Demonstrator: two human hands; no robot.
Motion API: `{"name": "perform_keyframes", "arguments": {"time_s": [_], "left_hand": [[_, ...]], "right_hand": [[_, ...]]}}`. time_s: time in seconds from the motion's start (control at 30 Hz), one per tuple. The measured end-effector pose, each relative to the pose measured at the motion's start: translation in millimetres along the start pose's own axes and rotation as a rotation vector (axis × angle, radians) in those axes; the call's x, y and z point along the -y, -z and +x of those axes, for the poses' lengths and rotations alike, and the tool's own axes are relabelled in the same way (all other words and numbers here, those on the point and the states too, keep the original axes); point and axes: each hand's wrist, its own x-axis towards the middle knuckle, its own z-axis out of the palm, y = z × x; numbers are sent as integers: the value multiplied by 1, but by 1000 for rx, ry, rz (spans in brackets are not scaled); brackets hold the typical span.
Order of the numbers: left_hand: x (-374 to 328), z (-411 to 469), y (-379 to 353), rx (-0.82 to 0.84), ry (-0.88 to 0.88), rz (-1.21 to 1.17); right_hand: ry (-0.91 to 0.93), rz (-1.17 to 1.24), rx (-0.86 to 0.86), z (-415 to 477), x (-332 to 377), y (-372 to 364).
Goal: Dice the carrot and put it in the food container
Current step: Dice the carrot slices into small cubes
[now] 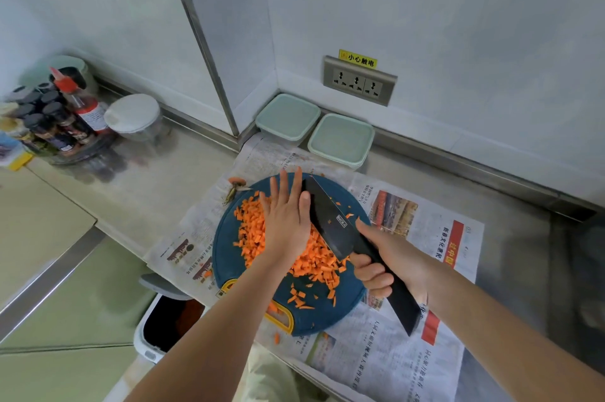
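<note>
A heap of diced carrot (252,231) lies on a round dark blue cutting board (340,313). My left hand (288,215) is flat over the pile with straight fingers, its thumb against the black knife blade (330,221). My right hand (389,257) grips the knife's black handle, and the blade lies tilted across the board beside the dice. Two lidded pale green food containers (288,118) (340,139) stand against the wall behind the board. A carrot top (237,187) lies at the board's far left edge.
Newspaper (402,352) covers the steel counter under the board. A rack of sauce bottles (55,116) and a covered bowl (132,116) stand at the far left. An open white bin (170,319) sits below the counter edge. A wall socket (358,83) is behind the containers.
</note>
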Motion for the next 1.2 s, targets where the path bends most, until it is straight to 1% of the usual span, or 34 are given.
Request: {"name": "perform_keyframes", "arguments": {"time_s": [0.07,0.13,0.17,0.23,0.27,0.3,0.33,0.4,0.43,0.47,0.5,0.57,0.63,0.7,0.73,0.8,0.87,0.93,1.03,1.13,1.2], "left_hand": [[5,5,4,45,107,62],[10,8,11,73,158,82],[10,7,17,84,166,45],[6,2,30,78,166,-80],[3,-1,36,64,154,-138],[0,-3,41,46,138,-183],[-2,-3,44,24,132,-231],[-6,-2,49,-32,134,-292],[-10,-3,52,-47,123,-272],[-15,-6,55,-39,88,-213],[-19,-9,56,-11,16,-116],[-28,-17,50,64,-226,135],[-35,-26,40,177,-453,268],[-36,-33,30,300,-592,319],[-32,-34,26,335,-637,334],[-22,-30,24,342,-629,339],[-9,-21,27,299,-528,342],[2,-14,33,282,-401,342],[9,-10,41,289,-231,219],[11,-7,41,244,-147,121],[12,-3,39,157,-84,36]], "right_hand": [[13,47,31,-1,-2,4],[48,76,40,-5,-1,6],[70,77,17,-8,1,6],[121,-14,-125,-10,4,6],[167,-149,-235,-9,4,7],[228,-356,-350,-6,4,8],[287,-622,-455,-4,3,9],[357,-1128,-595,1,-2,14],[358,-1269,-646,4,-4,17],[361,-1354,-691,5,-6,20],[354,-1418,-720,6,-7,22],[337,-1519,-744,4,-8,19],[359,-1608,-769,4,-7,14],[412,-1674,-785,4,-3,9],[440,-1706,-785,3,0,6],[462,-1772,-778,0,5,3],[473,-1774,-775,-5,6,5],[467,-1725,-795,-8,3,13],[483,-1644,-847,-12,-4,25],[479,-1550,-873,-12,-11,37],[468,-1480,-889,-7,-16,48]]}}
